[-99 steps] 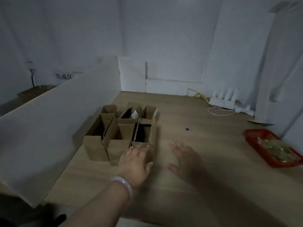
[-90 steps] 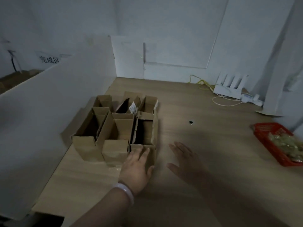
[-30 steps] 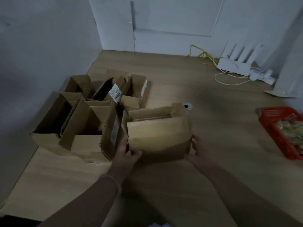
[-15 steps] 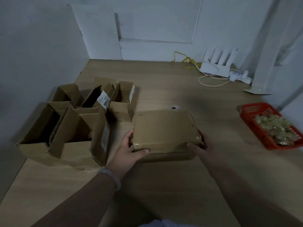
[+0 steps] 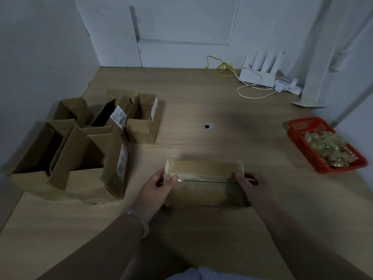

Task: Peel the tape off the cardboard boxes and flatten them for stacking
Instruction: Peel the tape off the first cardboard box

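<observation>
1. Nearest: 2 bare forearms reach in from the bottom edge, with 1 pale bracelet point(image 5: 139, 221) on the left wrist.
2. Left hand point(image 5: 159, 185) grips the left end of the held box point(image 5: 203, 195). Its fingers point(image 5: 170, 179) are curled round the end, thumb on top.
3. Right hand point(image 5: 249, 183) does the same at the right end, thumb on top, the other fingers tucked behind, so both hands are closed on the 1 box.
4. The held box sits on or just above the worktop point(image 5: 252, 142), approx. centre and in front of the person; can't tell if it touches.
5. Clear tape point(image 5: 205, 178) runs along the box's top seam and shines a bit. It looks unpeeled, and the box is closed and full-shape.
6. Progress, my read: early. No flat box or stack is in view, so the peel and the flattening are both left for this 1.
7. Left, mid-distance: a pile of open boxes point(image 5: 80, 150) against the wall, flaps up and none flattened. I count approx. 6, but they overlap, so the number isn't firm. 3 white labels show on them.
8. Right, mid-distance: 1 red basket point(image 5: 335, 168) holding crumpled clear wads point(image 5: 327, 146), prob. peeled tape and too many to count.
9. Centre, further back: 1 round hole point(image 5: 208, 126) in the worktop.
10. Far: 1 white router point(image 5: 258, 77) with 4 antennas, 1 yellow cable point(image 5: 220, 66) and 1 power strip point(image 5: 286, 86) – all by the back wall.
</observation>
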The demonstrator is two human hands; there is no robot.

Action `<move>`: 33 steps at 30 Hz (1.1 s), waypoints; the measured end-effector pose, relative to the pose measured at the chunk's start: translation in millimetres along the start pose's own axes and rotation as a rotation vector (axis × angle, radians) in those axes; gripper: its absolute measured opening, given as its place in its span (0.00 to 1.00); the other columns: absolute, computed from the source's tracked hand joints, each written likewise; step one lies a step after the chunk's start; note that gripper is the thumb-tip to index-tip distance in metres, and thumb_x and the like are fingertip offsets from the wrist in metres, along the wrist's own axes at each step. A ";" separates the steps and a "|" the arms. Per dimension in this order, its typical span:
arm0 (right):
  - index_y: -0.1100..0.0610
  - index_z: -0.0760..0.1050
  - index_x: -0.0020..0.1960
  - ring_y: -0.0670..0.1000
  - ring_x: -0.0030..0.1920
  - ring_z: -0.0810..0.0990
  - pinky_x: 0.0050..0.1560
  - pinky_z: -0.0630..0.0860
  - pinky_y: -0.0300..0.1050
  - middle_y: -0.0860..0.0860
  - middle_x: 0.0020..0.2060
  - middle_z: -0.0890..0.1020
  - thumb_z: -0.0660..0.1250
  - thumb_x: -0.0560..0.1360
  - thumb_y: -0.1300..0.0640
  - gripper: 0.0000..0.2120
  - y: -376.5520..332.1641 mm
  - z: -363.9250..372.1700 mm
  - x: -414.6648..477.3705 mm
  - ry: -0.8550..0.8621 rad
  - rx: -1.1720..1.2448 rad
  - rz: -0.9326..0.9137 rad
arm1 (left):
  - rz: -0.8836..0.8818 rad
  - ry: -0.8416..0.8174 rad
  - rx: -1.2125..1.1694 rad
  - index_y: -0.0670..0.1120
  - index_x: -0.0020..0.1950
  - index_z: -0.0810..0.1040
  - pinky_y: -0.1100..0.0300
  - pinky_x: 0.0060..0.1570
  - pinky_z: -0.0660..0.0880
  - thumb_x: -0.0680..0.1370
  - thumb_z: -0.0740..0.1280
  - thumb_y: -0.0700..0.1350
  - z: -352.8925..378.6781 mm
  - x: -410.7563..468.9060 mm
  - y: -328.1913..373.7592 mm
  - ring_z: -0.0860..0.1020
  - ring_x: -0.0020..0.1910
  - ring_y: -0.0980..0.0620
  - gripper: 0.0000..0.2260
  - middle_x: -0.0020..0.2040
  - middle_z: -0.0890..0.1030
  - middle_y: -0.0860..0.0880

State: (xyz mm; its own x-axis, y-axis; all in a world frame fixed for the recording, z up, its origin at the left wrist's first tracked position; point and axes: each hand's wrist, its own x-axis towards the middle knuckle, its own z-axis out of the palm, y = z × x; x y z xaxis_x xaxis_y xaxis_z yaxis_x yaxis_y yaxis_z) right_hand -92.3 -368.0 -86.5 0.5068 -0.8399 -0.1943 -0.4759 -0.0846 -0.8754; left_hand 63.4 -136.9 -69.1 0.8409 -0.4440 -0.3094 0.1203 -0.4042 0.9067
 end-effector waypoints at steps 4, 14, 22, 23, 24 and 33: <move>0.44 0.78 0.44 0.43 0.37 0.79 0.21 0.75 0.39 0.39 0.36 0.79 0.71 0.72 0.44 0.06 10.7 -3.2 -1.3 -0.078 -0.062 0.093 | -0.024 -0.075 0.131 0.58 0.65 0.72 0.70 0.44 0.70 0.75 0.69 0.52 3.3 1.7 -12.3 0.77 0.47 0.66 0.19 0.48 0.79 0.63; 0.51 0.78 0.54 0.52 0.35 0.78 0.23 0.77 0.45 0.49 0.39 0.78 0.67 0.75 0.43 0.14 3.2 6.1 15.1 -0.140 -0.239 0.154 | -0.074 -0.070 0.335 0.51 0.69 0.71 0.63 0.53 0.67 0.78 0.63 0.56 18.4 24.5 -16.2 0.74 0.62 0.47 0.21 0.63 0.77 0.49; 0.54 0.62 0.71 0.55 0.39 0.81 0.32 0.75 0.45 0.56 0.49 0.78 0.70 0.74 0.47 0.31 -18.1 -7.9 21.3 -0.302 -0.259 0.327 | -0.108 -0.139 0.390 0.49 0.60 0.78 0.58 0.55 0.72 0.78 0.63 0.58 13.8 29.3 -18.9 0.77 0.57 0.47 0.17 0.57 0.80 0.47; 0.54 0.62 0.72 0.57 0.46 0.81 0.40 0.77 0.49 0.57 0.54 0.78 0.71 0.73 0.48 0.32 -18.6 -7.6 20.7 -0.265 -0.359 0.253 | -0.106 -0.133 0.386 0.49 0.60 0.78 0.56 0.56 0.72 0.77 0.63 0.58 13.7 27.7 -22.4 0.77 0.56 0.47 0.17 0.56 0.81 0.47; 0.54 0.61 0.73 0.59 0.56 0.78 0.52 0.77 0.51 0.58 0.61 0.76 0.71 0.73 0.49 0.33 -17.9 -5.0 20.0 -0.213 -0.516 0.134 | -0.107 -0.117 0.374 0.49 0.59 0.78 0.55 0.57 0.73 0.77 0.64 0.58 14.0 26.7 -25.3 0.78 0.56 0.47 0.18 0.55 0.81 0.48; 0.44 0.49 0.78 0.50 0.78 0.44 0.75 0.36 0.52 0.48 0.78 0.49 0.51 0.76 0.33 0.34 -20.1 67.9 -32.1 -0.438 -1.041 -0.790 | -0.106 0.020 0.111 0.51 0.54 0.79 0.71 0.38 0.72 0.73 0.71 0.56 13.1 13.0 -35.7 0.78 0.43 0.62 0.14 0.46 0.81 0.55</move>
State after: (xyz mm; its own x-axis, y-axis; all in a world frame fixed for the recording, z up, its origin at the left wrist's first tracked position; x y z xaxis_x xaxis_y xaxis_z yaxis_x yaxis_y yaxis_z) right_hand -50.2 -302.9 -92.7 0.9820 -0.1619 -0.0972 -0.1733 -0.9772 -0.1230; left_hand 63.2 -138.6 -109.2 0.8370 -0.3789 -0.3948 0.1506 -0.5341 0.8319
